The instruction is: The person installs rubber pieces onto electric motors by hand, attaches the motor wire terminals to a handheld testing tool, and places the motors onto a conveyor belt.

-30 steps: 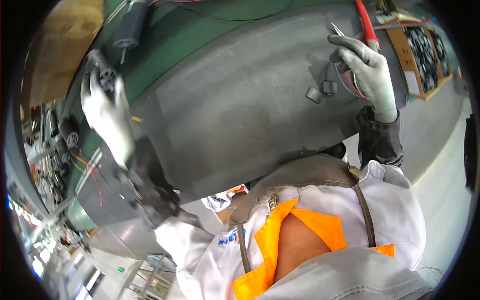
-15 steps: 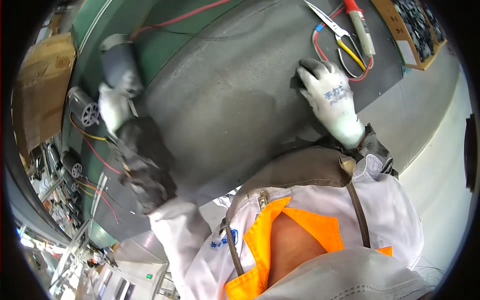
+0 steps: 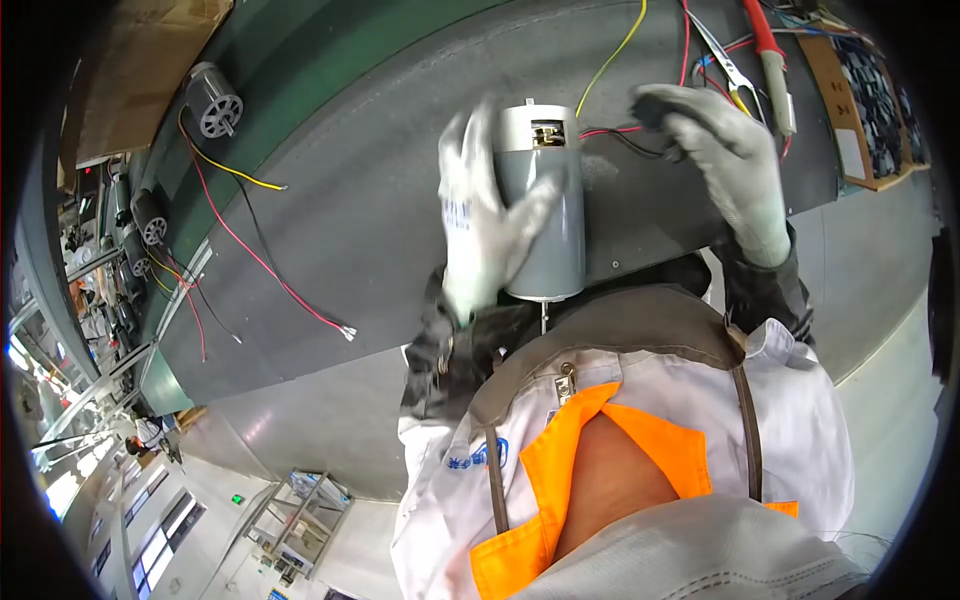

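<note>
A grey cylindrical motor (image 3: 560, 235) with a pale end cap lies on the dark bench, its shaft pointing towards my body. An opening in the cap shows brass-coloured parts. My left hand (image 3: 485, 210), in a white glove, grips the motor's left side, thumb across the casing and fingers along it, slightly blurred. Right of the motor, my gloved right hand (image 3: 730, 150) is raised with its dark-coated fingers curled. Red and black wires (image 3: 615, 132) run from the cap to those fingers; their hold is hidden. A yellow wire (image 3: 612, 65) leads away from the cap.
Scissors (image 3: 735, 75) and a red-handled tool (image 3: 775, 75) lie beyond my right hand, beside a cardboard box (image 3: 850, 125) of small dark parts. At left, another motor (image 3: 213, 100) trails wires (image 3: 265, 255) across the bench. More motors (image 3: 150, 218) stand further along.
My left hand has brought the motor from the far left to the bench in front of me. My right hand has lifted off the bench, shifted right and curled its fingers.
</note>
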`<state>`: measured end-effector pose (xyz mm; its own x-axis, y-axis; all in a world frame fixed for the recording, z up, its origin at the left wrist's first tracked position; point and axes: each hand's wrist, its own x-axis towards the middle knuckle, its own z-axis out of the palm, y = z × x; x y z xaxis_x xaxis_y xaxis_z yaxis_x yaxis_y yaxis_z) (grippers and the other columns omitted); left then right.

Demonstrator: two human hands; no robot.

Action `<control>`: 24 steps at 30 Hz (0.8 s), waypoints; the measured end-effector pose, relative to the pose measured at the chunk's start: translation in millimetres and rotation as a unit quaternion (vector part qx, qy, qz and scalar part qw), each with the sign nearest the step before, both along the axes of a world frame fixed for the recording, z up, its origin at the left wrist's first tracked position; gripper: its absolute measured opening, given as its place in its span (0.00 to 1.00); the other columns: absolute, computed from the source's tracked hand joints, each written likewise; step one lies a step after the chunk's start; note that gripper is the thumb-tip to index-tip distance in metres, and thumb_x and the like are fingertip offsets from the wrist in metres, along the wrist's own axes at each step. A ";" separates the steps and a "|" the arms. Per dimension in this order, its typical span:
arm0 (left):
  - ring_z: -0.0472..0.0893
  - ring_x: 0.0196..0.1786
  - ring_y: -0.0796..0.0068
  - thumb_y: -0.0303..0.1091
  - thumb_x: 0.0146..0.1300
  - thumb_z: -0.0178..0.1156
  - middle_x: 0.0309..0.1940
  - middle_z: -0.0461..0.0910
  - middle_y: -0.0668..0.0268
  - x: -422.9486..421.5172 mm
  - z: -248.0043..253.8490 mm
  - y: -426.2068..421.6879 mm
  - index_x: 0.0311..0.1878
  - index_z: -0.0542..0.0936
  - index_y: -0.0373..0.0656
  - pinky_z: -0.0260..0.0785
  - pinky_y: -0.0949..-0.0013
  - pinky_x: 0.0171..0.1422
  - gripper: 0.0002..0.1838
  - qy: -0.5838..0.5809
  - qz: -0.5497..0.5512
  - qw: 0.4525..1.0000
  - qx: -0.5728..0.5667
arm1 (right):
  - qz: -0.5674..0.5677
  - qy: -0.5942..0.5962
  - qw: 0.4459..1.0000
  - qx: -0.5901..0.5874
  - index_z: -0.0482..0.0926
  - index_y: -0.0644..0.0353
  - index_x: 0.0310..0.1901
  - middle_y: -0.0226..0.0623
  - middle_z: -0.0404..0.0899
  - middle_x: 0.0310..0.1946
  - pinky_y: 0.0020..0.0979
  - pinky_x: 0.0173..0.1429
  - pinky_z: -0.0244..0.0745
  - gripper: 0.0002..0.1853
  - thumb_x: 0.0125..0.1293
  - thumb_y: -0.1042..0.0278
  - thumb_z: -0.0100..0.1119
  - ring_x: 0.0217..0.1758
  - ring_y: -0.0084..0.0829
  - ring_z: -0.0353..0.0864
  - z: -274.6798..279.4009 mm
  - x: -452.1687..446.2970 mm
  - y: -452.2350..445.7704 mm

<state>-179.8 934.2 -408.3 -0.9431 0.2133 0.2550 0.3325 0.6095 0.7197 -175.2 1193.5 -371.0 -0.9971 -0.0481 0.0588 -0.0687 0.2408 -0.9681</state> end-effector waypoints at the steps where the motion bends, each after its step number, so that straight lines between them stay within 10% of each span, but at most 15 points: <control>1: 0.74 0.65 0.44 0.42 0.62 0.69 0.67 0.69 0.43 -12.0 -11.5 0.1 0.74 0.66 0.37 0.71 0.51 0.69 0.40 0.053 -0.040 0.997 0.031 | 0.022 -0.044 0.999 -0.010 0.83 0.60 0.62 0.29 0.86 0.43 0.19 0.43 0.76 0.17 0.73 0.73 0.59 0.37 0.14 0.79 1.9 0.3 -8.7; 5: 0.82 0.56 0.63 0.45 0.77 0.55 0.60 0.77 0.50 -8.4 -19.4 14.5 0.75 0.62 0.39 0.80 0.61 0.58 0.31 -0.212 -0.038 0.893 0.395 | 0.066 -0.103 0.991 -0.048 0.79 0.56 0.67 0.24 0.82 0.34 0.18 0.38 0.72 0.23 0.71 0.75 0.57 0.34 0.11 0.74 8.8 -9.5 -29.0; 9: 0.87 0.45 0.63 0.42 0.82 0.45 0.55 0.81 0.50 -7.6 -23.4 15.3 0.72 0.63 0.38 0.84 0.61 0.49 0.24 -0.221 -0.021 0.876 0.429 | 0.131 -0.127 0.979 -0.094 0.72 0.57 0.73 0.26 0.81 0.34 0.20 0.35 0.71 0.29 0.70 0.74 0.57 0.30 0.13 0.71 -4.6 -25.1 -42.4; 24: 0.73 0.64 0.63 0.39 0.80 0.47 0.63 0.71 0.55 -9.3 -30.2 20.0 0.65 0.73 0.36 0.66 0.61 0.70 0.20 -0.187 0.003 0.894 0.408 | 0.138 -0.176 0.970 -0.096 0.74 0.55 0.72 0.25 0.81 0.33 0.18 0.31 0.71 0.28 0.71 0.72 0.59 0.26 0.13 0.73 -0.8 -35.2 -46.7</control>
